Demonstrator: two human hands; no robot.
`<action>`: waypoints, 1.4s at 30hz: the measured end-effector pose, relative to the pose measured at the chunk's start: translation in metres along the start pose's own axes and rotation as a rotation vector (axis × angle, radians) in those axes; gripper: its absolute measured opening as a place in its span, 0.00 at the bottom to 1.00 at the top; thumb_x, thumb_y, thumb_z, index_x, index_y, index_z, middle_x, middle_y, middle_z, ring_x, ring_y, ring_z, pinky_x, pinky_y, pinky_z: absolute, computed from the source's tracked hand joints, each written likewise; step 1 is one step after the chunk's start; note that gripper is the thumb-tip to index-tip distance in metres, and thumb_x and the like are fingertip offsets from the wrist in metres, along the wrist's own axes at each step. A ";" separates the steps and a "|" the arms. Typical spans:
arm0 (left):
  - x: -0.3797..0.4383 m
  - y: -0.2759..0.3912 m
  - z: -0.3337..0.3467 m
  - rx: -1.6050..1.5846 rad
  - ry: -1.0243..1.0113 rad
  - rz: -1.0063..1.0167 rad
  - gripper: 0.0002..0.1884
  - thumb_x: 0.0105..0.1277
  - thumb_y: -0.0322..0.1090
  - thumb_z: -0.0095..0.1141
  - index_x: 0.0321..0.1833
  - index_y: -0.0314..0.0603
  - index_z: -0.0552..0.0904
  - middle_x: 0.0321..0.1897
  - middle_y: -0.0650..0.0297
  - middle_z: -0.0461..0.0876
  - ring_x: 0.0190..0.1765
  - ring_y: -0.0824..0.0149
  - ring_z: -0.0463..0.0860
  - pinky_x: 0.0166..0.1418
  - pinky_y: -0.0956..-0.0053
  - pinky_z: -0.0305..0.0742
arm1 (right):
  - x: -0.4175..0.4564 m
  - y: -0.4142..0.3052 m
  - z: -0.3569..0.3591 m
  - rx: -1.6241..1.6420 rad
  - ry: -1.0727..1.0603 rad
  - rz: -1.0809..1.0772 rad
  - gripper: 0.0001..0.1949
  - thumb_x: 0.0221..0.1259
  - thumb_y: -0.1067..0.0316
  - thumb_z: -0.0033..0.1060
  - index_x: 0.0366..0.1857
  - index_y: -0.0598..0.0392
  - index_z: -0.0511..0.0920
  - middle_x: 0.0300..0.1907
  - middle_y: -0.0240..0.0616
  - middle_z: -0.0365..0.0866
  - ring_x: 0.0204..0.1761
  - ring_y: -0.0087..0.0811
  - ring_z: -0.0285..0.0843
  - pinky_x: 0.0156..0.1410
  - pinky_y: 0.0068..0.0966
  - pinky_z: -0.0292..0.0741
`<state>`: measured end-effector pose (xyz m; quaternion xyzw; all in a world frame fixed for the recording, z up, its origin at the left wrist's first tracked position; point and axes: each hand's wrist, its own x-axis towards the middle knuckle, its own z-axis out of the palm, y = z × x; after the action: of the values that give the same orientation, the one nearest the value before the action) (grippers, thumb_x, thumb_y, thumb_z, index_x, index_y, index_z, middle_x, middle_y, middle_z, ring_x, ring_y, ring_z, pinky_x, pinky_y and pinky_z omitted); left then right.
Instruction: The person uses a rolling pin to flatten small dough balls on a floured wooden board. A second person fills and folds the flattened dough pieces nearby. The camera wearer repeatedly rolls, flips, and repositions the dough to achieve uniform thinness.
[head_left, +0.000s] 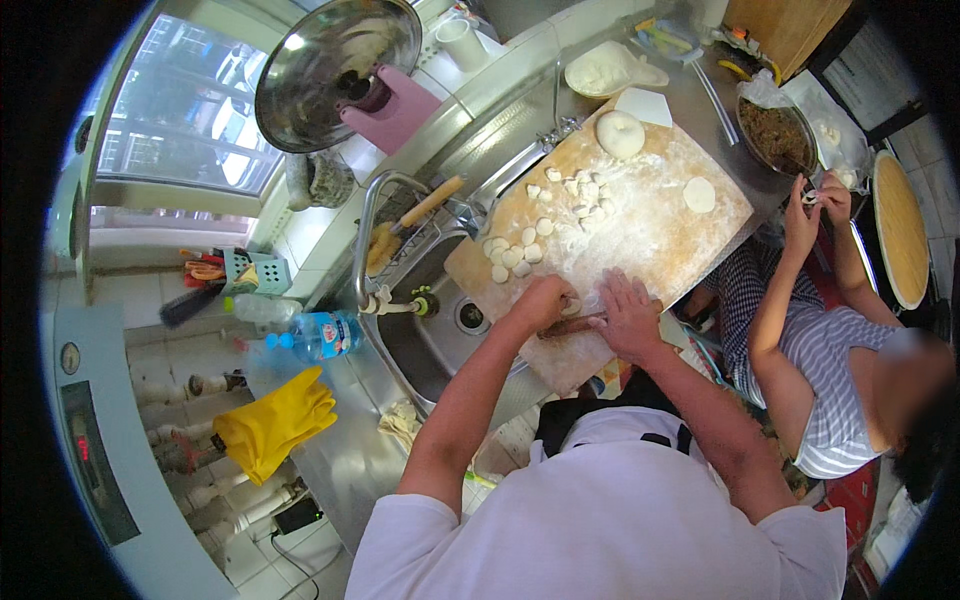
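Observation:
My left hand (546, 301) pinches the edge of a small dough disc (571, 306) at the near part of a floured wooden board (675, 247). Beside it, my right hand (628, 315) lies with fingers spread over a wooden rolling pin (574, 325), palm on its right part. Several small flattened dough pieces (511, 259) sit left of centre, and more small dough lumps (589, 196) lie farther up. A ring of dough (620, 135) rests near the far corner, a rolled round wrapper (699, 195) towards the right edge.
A sink (442, 352) with a curved faucet adjoins the board's left side. Beyond the far corner stands a bowl of flour (600, 71). At the right, another person's hands (814, 199) hold a small piece of dough near a metal bowl of filling (776, 135). Yellow rubber gloves (274, 424) lie left.

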<state>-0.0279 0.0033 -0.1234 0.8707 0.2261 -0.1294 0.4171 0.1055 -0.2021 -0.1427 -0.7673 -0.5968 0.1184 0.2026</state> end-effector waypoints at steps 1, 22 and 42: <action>0.000 0.000 0.002 0.023 0.002 0.013 0.06 0.66 0.29 0.67 0.43 0.42 0.92 0.45 0.45 0.87 0.52 0.41 0.87 0.58 0.50 0.81 | 0.005 -0.005 0.002 -0.040 0.000 0.052 0.37 0.66 0.54 0.67 0.76 0.63 0.70 0.85 0.56 0.60 0.87 0.56 0.55 0.88 0.63 0.51; 0.006 -0.022 0.010 0.046 0.105 -0.199 0.11 0.60 0.29 0.62 0.43 0.33 0.90 0.43 0.41 0.89 0.48 0.40 0.89 0.55 0.49 0.83 | 0.014 -0.015 0.011 -0.096 0.022 0.209 0.47 0.70 0.47 0.66 0.85 0.65 0.57 0.87 0.58 0.54 0.91 0.53 0.46 0.91 0.64 0.42; -0.014 -0.011 0.009 -0.160 0.323 -0.290 0.13 0.70 0.32 0.61 0.53 0.34 0.86 0.47 0.40 0.90 0.53 0.37 0.88 0.60 0.47 0.82 | -0.003 -0.021 0.010 -0.029 -0.013 0.256 0.45 0.72 0.44 0.64 0.85 0.61 0.59 0.88 0.54 0.55 0.90 0.51 0.47 0.90 0.64 0.43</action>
<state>-0.0460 -0.0017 -0.1310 0.8027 0.4224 -0.0285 0.4200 0.0817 -0.1993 -0.1423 -0.8391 -0.4971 0.1398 0.1709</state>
